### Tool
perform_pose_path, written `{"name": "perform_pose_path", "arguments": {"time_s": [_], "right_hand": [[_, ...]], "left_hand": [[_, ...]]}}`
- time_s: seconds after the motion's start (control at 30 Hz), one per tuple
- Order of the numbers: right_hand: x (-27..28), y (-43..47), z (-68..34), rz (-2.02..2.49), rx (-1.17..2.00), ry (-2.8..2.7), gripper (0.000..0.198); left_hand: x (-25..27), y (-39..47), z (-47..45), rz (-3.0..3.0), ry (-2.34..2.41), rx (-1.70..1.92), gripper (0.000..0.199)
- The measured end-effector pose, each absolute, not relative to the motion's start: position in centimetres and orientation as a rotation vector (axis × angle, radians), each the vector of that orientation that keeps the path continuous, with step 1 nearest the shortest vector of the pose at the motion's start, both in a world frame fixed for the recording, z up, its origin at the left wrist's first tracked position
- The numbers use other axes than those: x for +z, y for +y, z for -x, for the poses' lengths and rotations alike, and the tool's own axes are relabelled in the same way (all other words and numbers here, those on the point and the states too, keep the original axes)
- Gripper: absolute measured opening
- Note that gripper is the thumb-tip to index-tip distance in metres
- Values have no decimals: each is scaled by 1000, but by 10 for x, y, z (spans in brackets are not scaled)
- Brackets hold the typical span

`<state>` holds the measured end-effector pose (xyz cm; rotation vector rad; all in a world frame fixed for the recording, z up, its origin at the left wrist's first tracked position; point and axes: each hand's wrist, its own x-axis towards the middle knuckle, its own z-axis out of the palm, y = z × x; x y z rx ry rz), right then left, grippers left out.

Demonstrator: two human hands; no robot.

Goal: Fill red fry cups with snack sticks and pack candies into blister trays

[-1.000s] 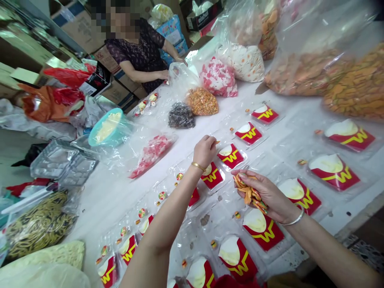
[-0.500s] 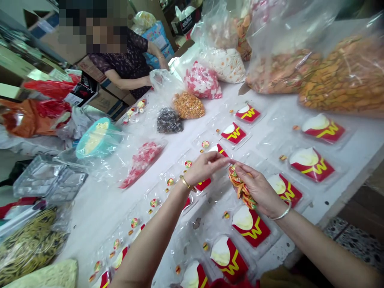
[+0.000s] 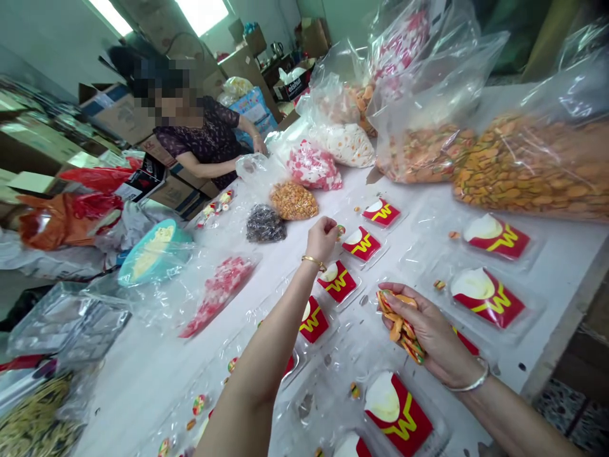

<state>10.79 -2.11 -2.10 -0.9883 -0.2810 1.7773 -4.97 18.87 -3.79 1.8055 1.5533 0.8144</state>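
Note:
My left hand [image 3: 321,237] is stretched out over the far trays, its fingertips pinched on a small round piece [image 3: 340,232] with red and green on it, like a miniature pizza. Just beside it lies a clear plastic tray with a red fries-box piece [image 3: 362,243] marked with a yellow zigzag. Nearer to me, my right hand [image 3: 431,327] is closed round a bunch of small flat orange pieces [image 3: 399,320] with green and red edges. More red fries-box pieces [image 3: 399,412] sit in clear trays around and below my right hand.
Across the table a person [image 3: 209,136] works with both arms forward. Large clear bags of orange pieces [image 3: 533,165] stand at the back right. A bag of dark pieces [image 3: 266,223], a bag of pink and white bits [image 3: 219,292] and a turquoise bowl [image 3: 178,236] lie left of the trays.
My left hand has left my right hand and moved away over the far trays, with a small round piece in its fingertips. My right hand still holds its bunch. The view has tilted up.

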Motion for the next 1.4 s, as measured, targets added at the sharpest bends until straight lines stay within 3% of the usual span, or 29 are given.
{"name": "perform_pose_path", "arguments": {"time_s": [0.23, 0.37, 0.5, 0.63, 0.83, 0.97, 1.17, 1.4], "right_hand": [[-20, -12, -118, 1014, 1716, -262, 33], [-20, -5, -123, 968, 1727, -275, 37], [-25, 2, -127, 1011, 1661, -336, 44], [-27, 9, -130, 1045, 1541, -412, 41], [-26, 12, -139, 1029, 1516, -333, 35], [-26, 13, -150, 976, 1553, -205, 32], [-27, 11, -159, 954, 1654, -158, 35], [-31, 8, -170, 1025, 1642, -228, 39]], "left_hand": [[-54, 216, 38, -2238, 1875, 349, 5], [-51, 209, 34, -2370, 1846, 355, 16], [-26, 176, 23, -2138, 1545, 494, 24], [8, 126, 10, -1831, 964, 212, 29], [18, 98, -5, -1481, 911, 276, 28], [4, 130, -10, -1534, 1009, 454, 24], [-21, 226, -24, -2271, 1396, 651, 5], [-36, 269, -37, -2734, 1543, 215, 21]]}}
